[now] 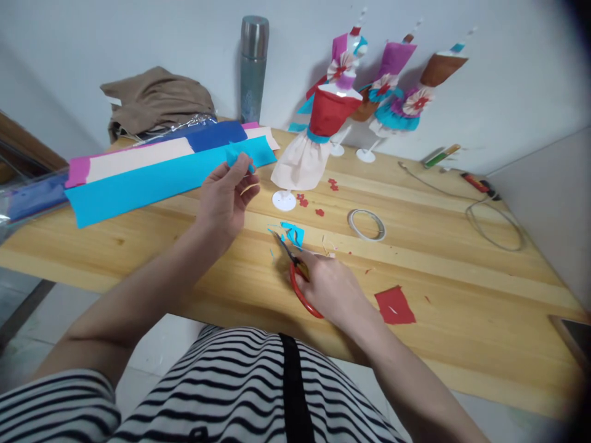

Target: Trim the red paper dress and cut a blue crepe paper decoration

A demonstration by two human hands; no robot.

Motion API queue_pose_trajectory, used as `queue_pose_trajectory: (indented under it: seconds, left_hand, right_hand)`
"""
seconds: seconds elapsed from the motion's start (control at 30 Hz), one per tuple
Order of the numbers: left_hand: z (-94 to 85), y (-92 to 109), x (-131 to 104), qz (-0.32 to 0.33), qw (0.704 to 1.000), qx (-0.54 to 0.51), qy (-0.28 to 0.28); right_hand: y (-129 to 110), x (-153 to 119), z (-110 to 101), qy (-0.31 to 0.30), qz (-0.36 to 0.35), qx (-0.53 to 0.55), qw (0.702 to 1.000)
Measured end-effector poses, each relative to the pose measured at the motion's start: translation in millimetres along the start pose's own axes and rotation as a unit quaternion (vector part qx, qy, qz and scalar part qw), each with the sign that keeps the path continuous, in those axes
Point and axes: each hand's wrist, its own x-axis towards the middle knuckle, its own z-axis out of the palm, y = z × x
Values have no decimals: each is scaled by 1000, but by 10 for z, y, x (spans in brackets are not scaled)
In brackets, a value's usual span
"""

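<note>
Pinched between the thumb and fingers of my left hand [231, 191] is a small piece of blue paper [234, 156], raised over the table's middle. My right hand [325, 283] is closed on red-handled scissors [305, 295], whose blades point up and left at the tabletop. Small blue scraps [294, 234] lie by the blade tips. Just beyond them stands a small dress form with a red top [329, 115] and a pale skirt [300, 161]. Small red paper flowers [302, 200] lie beside its white base [284, 200].
Long blue strip [152, 184] and other coloured sheets lie at the left, near brown cloth [159, 101] and a flask [253, 74]. More dress forms [397, 58] stand behind. A tape roll [367, 224], red piece [395, 306] and cable [468, 212] are at the right.
</note>
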Motion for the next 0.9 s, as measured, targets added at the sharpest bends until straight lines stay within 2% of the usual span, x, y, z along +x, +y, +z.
queue_pose_trajectory:
  seconds: [0.13,0.27,0.43,0.47,0.53,0.6,0.7,0.8,0.9]
  left_hand:
    - [-112,-81,36,-38,999,21,-3]
    - [-206,-180,87,-83,996,12,10]
    - [-299,-307,117,-147,988,1,37]
    - [-316,-324,114,-159,986,6,37]
    - [-348,-351,103,-173,984,22,27]
    - [-377,-371,88,-173,984,42,7]
    - [-409,-402,62,-159,983,79,-44]
    - [-421,-450,45,-148,975,128,-107]
    - [-433,-517,36,-158,967,150,-130]
  right_hand:
    - [2,15,132,16,-32,12,999]
    - [41,-13,201,67,-129,46,988]
    - [-52,155,167,72,-131,-57,987]
    - [-73,238,158,88,-157,-62,982]
    - [-76,417,150,127,-253,-41,958]
    - [-7,561,155,128,-318,-20,939]
    - [198,646,158,128,-315,-8,940]
    - [404,650,132,181,-273,35,944]
    - [507,648,112,212,-264,123,933]
